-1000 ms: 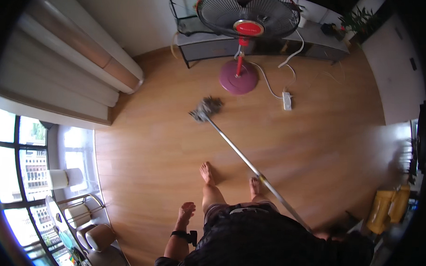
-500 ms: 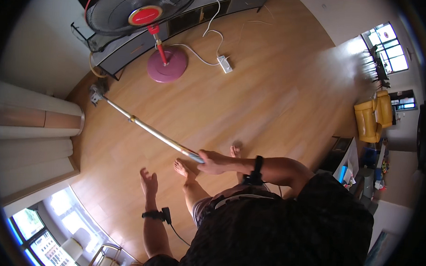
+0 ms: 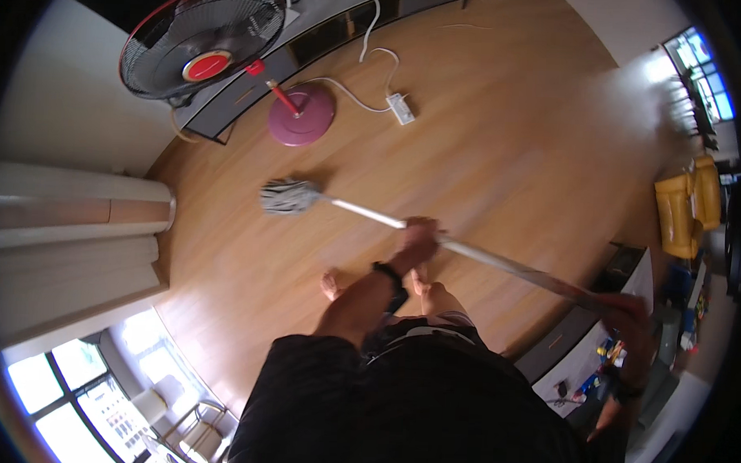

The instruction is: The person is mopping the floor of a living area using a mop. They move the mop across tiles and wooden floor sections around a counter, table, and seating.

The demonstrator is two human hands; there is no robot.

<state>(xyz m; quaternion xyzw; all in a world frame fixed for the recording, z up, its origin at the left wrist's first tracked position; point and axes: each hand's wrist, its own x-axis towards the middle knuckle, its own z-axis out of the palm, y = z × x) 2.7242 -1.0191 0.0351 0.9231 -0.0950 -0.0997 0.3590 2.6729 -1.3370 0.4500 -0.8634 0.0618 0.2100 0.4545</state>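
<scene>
Mop (image 3: 290,198) head on wood floor (image 3: 488,138) | my L hand (image 3: 419,237) grips handle mid | R hand (image 3: 629,310) clamps its near end | fan (image 3: 199,42) far left.

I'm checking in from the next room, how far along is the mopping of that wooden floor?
Hard to call any stretch finished: the wooden floor shows no clear wet and dry zones. In hand: the left hand grips the mop handle mid-shaft, the right hand its top end, and the mop head rests on the boards near the fan base. The area around that base and the power strip probably remains.
</scene>
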